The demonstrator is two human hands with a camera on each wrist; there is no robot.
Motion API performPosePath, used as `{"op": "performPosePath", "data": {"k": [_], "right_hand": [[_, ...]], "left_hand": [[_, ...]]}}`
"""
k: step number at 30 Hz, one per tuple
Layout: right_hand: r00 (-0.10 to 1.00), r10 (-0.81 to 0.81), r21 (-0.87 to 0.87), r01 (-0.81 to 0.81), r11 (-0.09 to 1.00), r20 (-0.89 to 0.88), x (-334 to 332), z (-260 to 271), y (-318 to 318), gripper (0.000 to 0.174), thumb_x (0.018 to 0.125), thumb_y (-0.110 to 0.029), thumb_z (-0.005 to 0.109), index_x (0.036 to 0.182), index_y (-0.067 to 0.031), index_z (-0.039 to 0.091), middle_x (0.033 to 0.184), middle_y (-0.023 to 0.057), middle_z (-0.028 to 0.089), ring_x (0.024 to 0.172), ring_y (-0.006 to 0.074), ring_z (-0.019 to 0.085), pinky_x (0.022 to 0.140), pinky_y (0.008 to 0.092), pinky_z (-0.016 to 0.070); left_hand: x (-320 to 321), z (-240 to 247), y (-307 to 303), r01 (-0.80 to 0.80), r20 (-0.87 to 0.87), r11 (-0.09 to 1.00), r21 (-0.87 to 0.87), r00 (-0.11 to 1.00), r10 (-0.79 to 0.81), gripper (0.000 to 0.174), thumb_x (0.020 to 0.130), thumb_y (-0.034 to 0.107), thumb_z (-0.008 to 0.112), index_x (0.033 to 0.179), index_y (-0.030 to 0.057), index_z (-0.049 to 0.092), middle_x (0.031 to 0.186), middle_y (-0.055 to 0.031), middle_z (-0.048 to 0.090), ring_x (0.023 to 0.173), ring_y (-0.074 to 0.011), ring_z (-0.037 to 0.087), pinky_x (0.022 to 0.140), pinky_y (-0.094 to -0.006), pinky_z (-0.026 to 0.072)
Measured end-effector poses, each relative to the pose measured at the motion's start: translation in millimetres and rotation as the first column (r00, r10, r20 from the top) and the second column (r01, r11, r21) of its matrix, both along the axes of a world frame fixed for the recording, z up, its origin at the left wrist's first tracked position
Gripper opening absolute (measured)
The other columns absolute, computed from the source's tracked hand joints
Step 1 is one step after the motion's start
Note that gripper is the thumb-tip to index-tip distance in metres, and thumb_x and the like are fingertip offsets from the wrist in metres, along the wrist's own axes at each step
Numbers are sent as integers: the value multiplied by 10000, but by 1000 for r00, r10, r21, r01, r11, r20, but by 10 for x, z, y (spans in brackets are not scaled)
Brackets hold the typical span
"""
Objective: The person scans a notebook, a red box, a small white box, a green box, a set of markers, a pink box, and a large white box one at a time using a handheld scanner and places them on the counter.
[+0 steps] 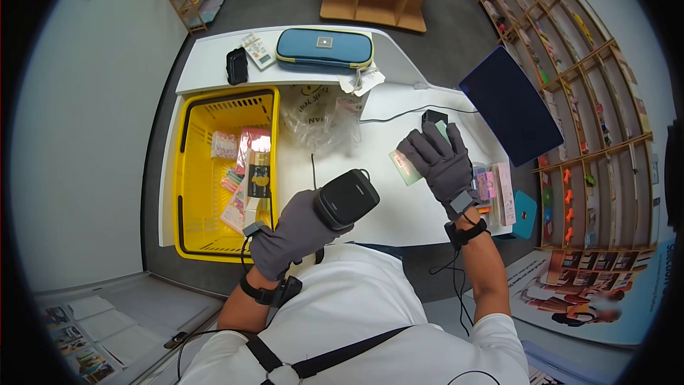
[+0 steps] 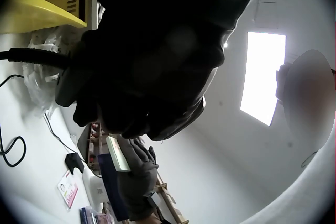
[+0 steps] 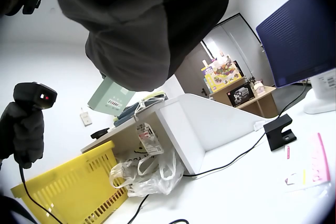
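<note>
My gloved left hand (image 1: 293, 234) grips a black handheld barcode scanner (image 1: 347, 199), a cord trailing from it. In the right wrist view, red light shows in the scanner's (image 3: 34, 96) window. My gloved right hand (image 1: 443, 165) pinches a thin pale green box (image 1: 404, 168) over the counter. A barcode on the box (image 3: 110, 97) shows in the right wrist view, and the scanner's front is turned toward it across a gap. The right fingers are partly hidden behind the glove's back.
A yellow basket (image 1: 201, 157) with stationery stands at the left. Behind the counter (image 1: 388, 207) middle lie a clear plastic bag (image 1: 320, 125) and a blue pencil case (image 1: 324, 48) on the ledge. A monitor (image 1: 509, 103), a black stand (image 1: 433, 116) and stationery packs (image 1: 503, 189) are at the right.
</note>
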State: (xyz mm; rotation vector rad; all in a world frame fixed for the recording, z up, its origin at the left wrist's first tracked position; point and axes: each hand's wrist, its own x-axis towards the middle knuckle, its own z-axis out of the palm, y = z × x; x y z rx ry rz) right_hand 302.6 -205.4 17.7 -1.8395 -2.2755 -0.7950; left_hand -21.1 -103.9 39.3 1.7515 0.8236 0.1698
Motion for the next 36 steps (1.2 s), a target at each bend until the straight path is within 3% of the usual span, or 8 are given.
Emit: {"op": "performPosePath", "data": {"k": [10,12,16,21,25,27,33,36], "right_hand": [[905,-24,11,32,999,-426,-70,-339,83,465,922,-113,709,1380,-190,705,1373,64,696,1294,336,658,1138,497,490],[241,-261,-224,173,959,-935,-213,-544,70,350,989,-110,667,1336,-118,710,1270,133,736,1087,317,724,957,409,572],[-273,-215,-227,12,974,-938,-527,-586,253,271,1071,-177,618,1309,-68,687,1124,119,758,918,222,712,827,359,577],[25,-175,-176,-171,969,-984,-894,-618,621,409,1120,-353,602,1335,-7,651,1080,48,734,902,108,676,788,273,550],[-644,-493,-191,-481,856,-585,-1383,-455,962,454,1163,-423,513,1277,-16,677,1090,37,735,928,104,672,844,304,569],[91,236,172,-450,876,-967,-1514,-769,1100,432,1169,-383,502,1287,-2,667,1073,46,736,922,131,678,870,330,571],[345,271,-38,-676,736,-899,-1873,-834,1475,316,1049,-243,635,1312,-71,658,1166,144,683,1099,278,679,994,379,540],[67,238,129,-682,720,-969,-1840,-615,1299,326,1065,-243,623,1341,-76,661,1268,123,682,1178,244,660,1036,360,526]], "left_hand": [[-46,-268,-15,-51,203,994,98,979,31,320,854,309,883,917,34,731,669,-75,716,565,-203,673,621,-361,555],[-27,-226,-28,-49,236,999,-17,970,51,307,869,304,876,910,36,731,671,-55,716,570,-185,656,623,-355,553],[-77,28,21,-39,203,970,-240,975,90,288,882,271,873,975,33,739,757,-38,744,649,-152,663,676,-338,568],[-151,188,18,-21,339,980,-198,937,89,383,869,193,884,1167,15,721,957,-55,783,842,-128,692,820,-321,590],[-239,304,11,-7,327,987,-158,943,59,520,840,154,904,1285,7,678,1107,-73,776,975,-130,697,905,-323,586],[-242,287,-5,-2,355,991,-130,934,49,526,835,153,908,1286,8,679,1117,-75,775,986,-140,701,911,-327,586],[-318,169,-65,-119,393,993,7,913,107,536,816,110,927,1293,28,699,1166,-58,767,1067,-166,718,964,-336,585],[-341,50,-57,-38,329,997,-68,942,58,442,850,108,879,1250,15,715,1115,-74,768,991,-180,727,892,-331,595]]}}
